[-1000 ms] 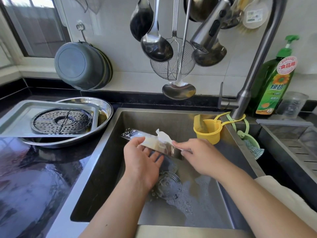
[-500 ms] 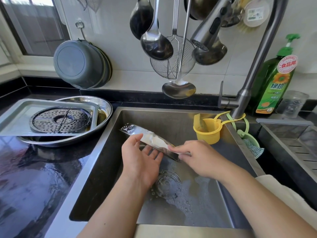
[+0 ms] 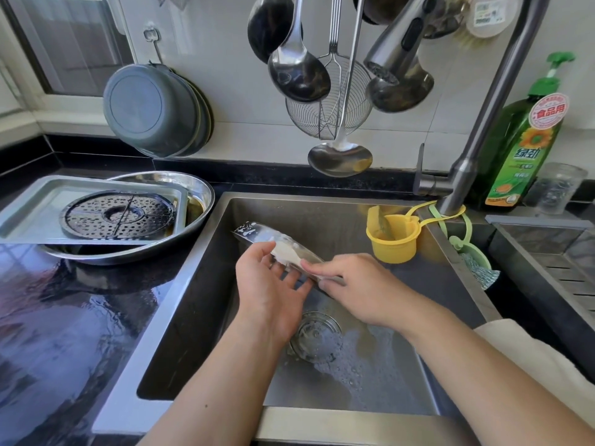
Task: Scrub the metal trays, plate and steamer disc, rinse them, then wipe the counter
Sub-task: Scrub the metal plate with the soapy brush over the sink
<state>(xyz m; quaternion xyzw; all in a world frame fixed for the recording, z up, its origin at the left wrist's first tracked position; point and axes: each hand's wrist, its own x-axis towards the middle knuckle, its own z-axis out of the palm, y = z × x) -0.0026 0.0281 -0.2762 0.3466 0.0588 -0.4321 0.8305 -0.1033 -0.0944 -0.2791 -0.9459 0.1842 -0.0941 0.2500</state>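
I see one metal tray [image 3: 257,232] held edge-up over the sink [image 3: 338,214], my left hand [image 3: 273,284] cupping its underside while my right hand [image 3: 354,284] pinches a white cloth [image 3: 289,252] against it, I think. The other tray [image 3: 38,204], steamer disc [image 3: 119,215] and plate [image 3: 199,188] wait stacked on the wet counter [image 3: 64,317], apparently unwashed; rinsing and wiping remain.

A second ago a white cloth [image 3: 289,252] stood up in a peak above the small metal tray [image 3: 254,231] held over the sink; now it lies flat against the tray's surface. The right hand [image 3: 351,284] has slid along the tray toward the left hand [image 3: 270,291], so the two sit closer together, its fingertips pressing the cloth down near the tray's middle.
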